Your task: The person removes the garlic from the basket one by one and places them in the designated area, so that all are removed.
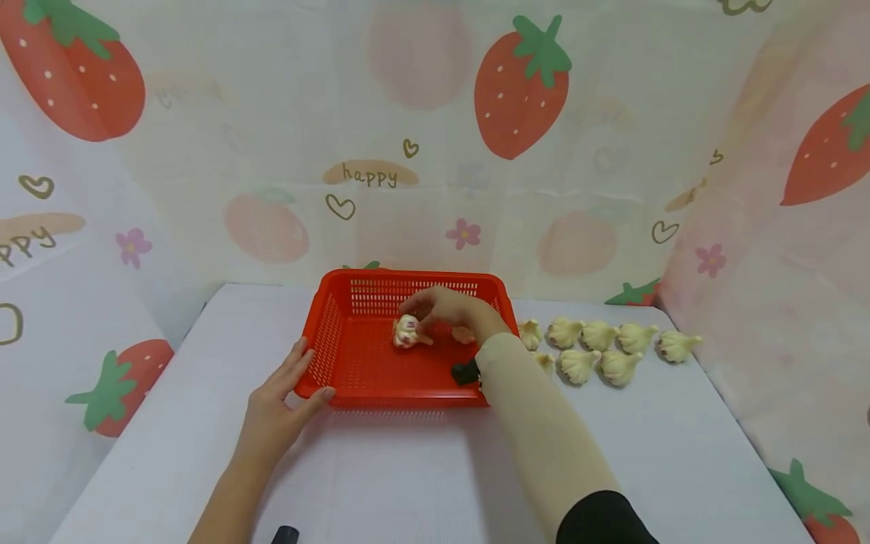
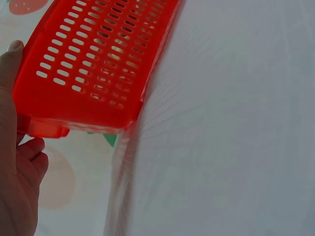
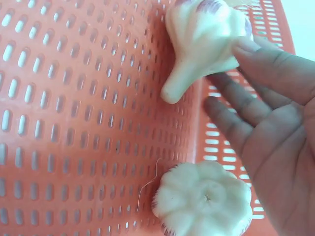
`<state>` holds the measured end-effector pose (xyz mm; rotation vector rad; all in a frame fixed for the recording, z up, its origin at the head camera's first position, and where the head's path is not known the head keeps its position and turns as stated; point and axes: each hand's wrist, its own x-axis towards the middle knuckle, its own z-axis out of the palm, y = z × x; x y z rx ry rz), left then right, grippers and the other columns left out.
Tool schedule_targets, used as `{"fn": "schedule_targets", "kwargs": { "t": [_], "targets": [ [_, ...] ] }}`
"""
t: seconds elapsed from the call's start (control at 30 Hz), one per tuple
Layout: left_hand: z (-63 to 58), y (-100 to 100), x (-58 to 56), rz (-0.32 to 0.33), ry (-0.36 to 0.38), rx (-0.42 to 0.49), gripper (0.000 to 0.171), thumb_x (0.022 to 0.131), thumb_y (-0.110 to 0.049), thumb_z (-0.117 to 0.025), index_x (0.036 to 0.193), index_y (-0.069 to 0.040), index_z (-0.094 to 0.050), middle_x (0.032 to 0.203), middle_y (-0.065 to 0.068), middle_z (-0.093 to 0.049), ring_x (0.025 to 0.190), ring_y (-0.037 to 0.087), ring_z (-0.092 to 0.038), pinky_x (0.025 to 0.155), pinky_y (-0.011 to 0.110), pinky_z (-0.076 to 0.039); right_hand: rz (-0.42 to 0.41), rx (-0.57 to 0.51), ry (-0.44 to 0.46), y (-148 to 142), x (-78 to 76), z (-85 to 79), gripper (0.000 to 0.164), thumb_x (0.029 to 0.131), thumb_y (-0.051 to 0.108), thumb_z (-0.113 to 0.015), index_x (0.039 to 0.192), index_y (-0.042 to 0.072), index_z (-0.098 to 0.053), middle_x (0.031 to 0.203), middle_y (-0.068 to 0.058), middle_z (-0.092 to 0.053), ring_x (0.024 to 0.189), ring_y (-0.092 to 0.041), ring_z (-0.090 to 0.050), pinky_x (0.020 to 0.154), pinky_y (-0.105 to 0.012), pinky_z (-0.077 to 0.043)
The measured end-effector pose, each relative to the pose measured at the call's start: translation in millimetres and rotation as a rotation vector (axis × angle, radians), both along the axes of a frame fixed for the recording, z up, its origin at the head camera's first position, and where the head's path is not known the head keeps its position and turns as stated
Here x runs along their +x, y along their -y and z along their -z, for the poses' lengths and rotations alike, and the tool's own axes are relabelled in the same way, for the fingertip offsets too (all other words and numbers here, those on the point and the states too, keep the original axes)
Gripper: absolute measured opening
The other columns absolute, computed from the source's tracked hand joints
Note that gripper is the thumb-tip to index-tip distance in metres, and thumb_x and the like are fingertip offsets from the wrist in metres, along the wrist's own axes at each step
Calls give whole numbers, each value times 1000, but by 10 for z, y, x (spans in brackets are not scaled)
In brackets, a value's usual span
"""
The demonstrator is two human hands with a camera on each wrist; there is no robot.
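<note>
A red plastic basket point(image 1: 401, 400) with slotted walls stands on the white table. My left hand point(image 1: 279, 408) grips its left front corner; in the left wrist view the thumb lies along the rim point(image 2: 24, 83) and the fingers curl beneath it. Inside the basket, my right hand point(image 1: 445, 310) holds a pale garlic bulb point(image 3: 206, 37) with purple streaks, its thumb on one side and fingers behind. A second garlic bulb point(image 3: 202, 201) lies close by in the basket, seen in the right wrist view.
Several more garlic bulbs point(image 1: 578, 366) lie in two rough rows on the table point(image 1: 680, 438), right of the basket. Behind the table hangs a strawberry-print cloth point(image 1: 435, 189). A small black object point(image 1: 285, 535) shows at the bottom edge.
</note>
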<state>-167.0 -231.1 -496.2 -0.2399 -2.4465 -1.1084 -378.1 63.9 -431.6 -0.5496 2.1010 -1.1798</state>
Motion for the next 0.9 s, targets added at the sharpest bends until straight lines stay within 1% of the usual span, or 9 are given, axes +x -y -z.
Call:
{"fn": "schedule_targets", "kwargs": {
  "t": [0.07,0.17,0.23,0.33,0.43,0.5,0.6,0.8,0.9],
  "targets": [
    [-9,3,6,-1,-4,-1,78,85,-37,-84,152,-15,-50,162,-5,-40,148,23,-42,102,1,-29,29,-13,67,4,15,12,53,93,-1,-70,143,12,-59,134,-7,-61,122,-28,-54,105,-48,-53],
    [-19,9,9,-3,-6,3,78,85,-35,-85,152,-14,-51,162,-5,-41,148,23,-42,102,1,-29,62,-6,125,7,30,39,56,90,-4,-72,142,15,-61,133,-9,-61,122,-30,-53,104,-45,-54],
    [-19,11,8,-5,-2,0,78,85,-36,-84,152,-14,-50,162,-5,-41,148,22,-42,102,1,-29,54,28,114,6,25,61,56,89,-5,-73,139,19,-63,132,-8,-61,123,-29,-53,104,-41,-54],
    [-14,17,9,-7,1,-5,78,86,-37,-84,152,-15,-50,162,-5,-40,149,22,-41,102,1,-29,57,67,120,10,19,81,57,89,-4,-73,137,24,-64,132,-6,-61,125,-29,-51,107,-41,-52],
    [-16,24,11,-8,2,-7,78,86,-38,-83,153,-15,-50,162,-5,-40,149,22,-41,102,0,-28,53,78,121,27,6,110,61,88,-6,-74,139,25,-62,133,-6,-59,126,-30,-50,108,-40,-52],
    [-19,28,9,-6,0,-6,78,86,-38,-83,152,-15,-50,162,-5,-40,149,22,-41,102,0,-29,51,79,97,39,-5,128,63,87,-6,-75,140,25,-61,133,-6,-59,125,-30,-51,106,-40,-53],
    [-19,32,-1,-3,-4,0,78,86,-37,-84,152,-14,-50,162,-5,-40,149,22,-40,102,1,-28,52,97,37,61,-19,157,63,86,-4,-77,139,26,-62,131,-5,-59,123,-29,-51,103,-39,-55],
    [9,10,-18,-1,16,-7,78,87,-38,-83,154,-17,-48,163,-7,-38,150,21,-39,102,1,-28,-2,165,-131,91,-22,206,48,89,1,-76,132,20,-66,120,-2,-66,113,-25,-58,103,-37,-54],
    [7,-5,-15,0,7,-7,78,87,-38,-83,153,-18,-49,163,-7,-39,149,22,-40,101,1,-28,-16,176,-173,99,-15,211,40,92,3,-74,129,16,-68,115,-3,-68,109,-25,-61,101,-37,-55]
  ]
}}
